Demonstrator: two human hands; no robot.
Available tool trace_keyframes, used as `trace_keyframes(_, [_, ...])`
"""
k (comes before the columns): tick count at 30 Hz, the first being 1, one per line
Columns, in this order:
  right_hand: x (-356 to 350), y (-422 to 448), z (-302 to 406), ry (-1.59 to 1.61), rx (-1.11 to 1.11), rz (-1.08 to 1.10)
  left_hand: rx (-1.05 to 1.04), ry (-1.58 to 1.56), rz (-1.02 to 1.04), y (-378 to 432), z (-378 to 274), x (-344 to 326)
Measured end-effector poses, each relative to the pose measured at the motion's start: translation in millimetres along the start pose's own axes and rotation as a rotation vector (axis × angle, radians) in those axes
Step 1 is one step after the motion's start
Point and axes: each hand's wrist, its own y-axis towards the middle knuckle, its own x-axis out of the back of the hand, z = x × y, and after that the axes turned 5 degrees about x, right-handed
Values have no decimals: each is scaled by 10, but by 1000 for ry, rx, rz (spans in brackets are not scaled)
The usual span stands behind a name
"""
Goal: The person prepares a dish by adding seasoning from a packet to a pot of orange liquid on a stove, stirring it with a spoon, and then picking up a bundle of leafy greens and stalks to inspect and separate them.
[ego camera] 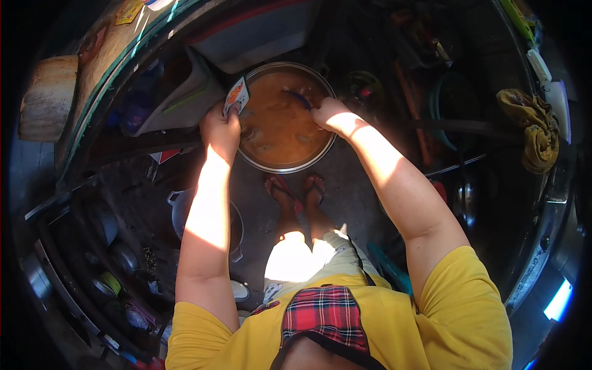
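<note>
A wide round metal pot [286, 171] stands before me, full of orange-brown stew [282, 129] with lumps partly sunk in it. My left hand [220, 125] is at the pot's left rim, its thumb pressed on a printed card or packet [237, 96] with a food picture. Whether those fingers also touch the rim I cannot tell. Over the right side of the pot, my right hand [332, 113] is closed around the blue handle [299, 99] of a ladle or spoon. The utensil's far end dips into the stew and is hidden.
An aluminium pot [177, 210] sits on the floor behind my left forearm. Left of the stew stands a pale container [180, 106]. A yellow cloth [539, 134] hangs at the right. Racks at lower left hold metal bowls [124, 258]. My sandalled feet [280, 185] are close to the pot.
</note>
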Motion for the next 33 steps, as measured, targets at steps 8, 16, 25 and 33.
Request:
trace_keyframes(8, [160,-483,130,-672,373,-124,53,9,-5,-43,-57,72])
trace_keyframes(16, [131,-677,-267,-867,566,-116,1,41,77,-93,-115,83])
trace_keyframes(25, [144,-468,-133,-1007,313,-73,-246,288,96,-135,-166,0])
trace_keyframes(33, [220,-699,427,-544,937,-340,-366,315,392,-190,-554,-58])
